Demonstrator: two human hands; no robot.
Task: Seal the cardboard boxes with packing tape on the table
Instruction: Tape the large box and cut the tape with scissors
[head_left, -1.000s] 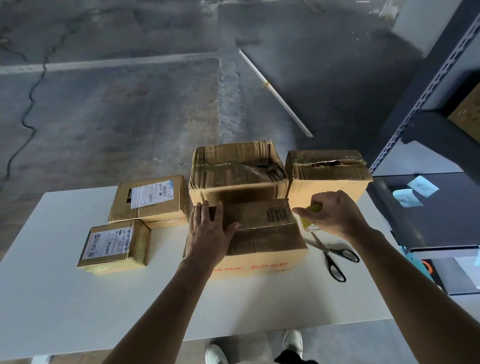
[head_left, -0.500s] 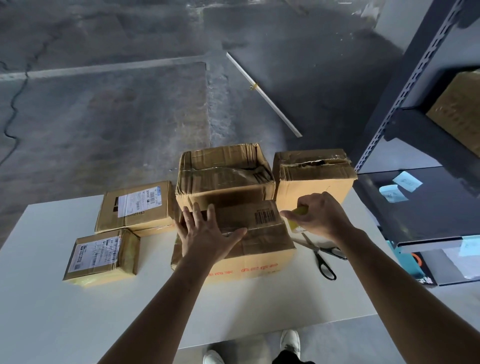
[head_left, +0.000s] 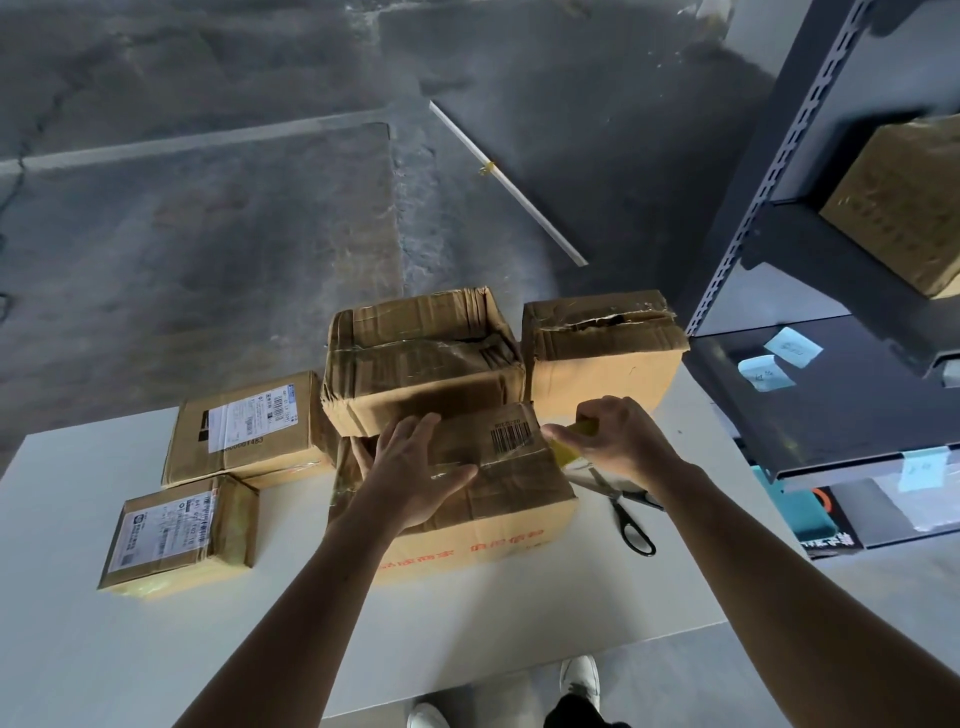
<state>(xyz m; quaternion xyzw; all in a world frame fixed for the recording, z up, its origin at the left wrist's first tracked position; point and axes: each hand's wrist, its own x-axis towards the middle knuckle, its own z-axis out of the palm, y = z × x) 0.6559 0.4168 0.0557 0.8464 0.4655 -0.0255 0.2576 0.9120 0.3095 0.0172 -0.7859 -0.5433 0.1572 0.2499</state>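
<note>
Left hand (head_left: 410, 470) crept toward the barcode (head_left: 511, 441), fingers flat on the front box (head_left: 519, 486) mid-table (head_left: 156, 649). Right hand (head_left: 621, 441) unchanged, curled round the yellow tape roll (head_left: 574, 447) at the box's right edge. Risk: the tape pull drags the box (scissors (head_left: 628, 514) just beside) and the strip lands crooked.

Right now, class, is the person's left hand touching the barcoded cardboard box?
Touching. The head view shows the left hand lying flat, fingers spread, on the top of the barcoded cardboard box, with no gap visible between them.
</note>
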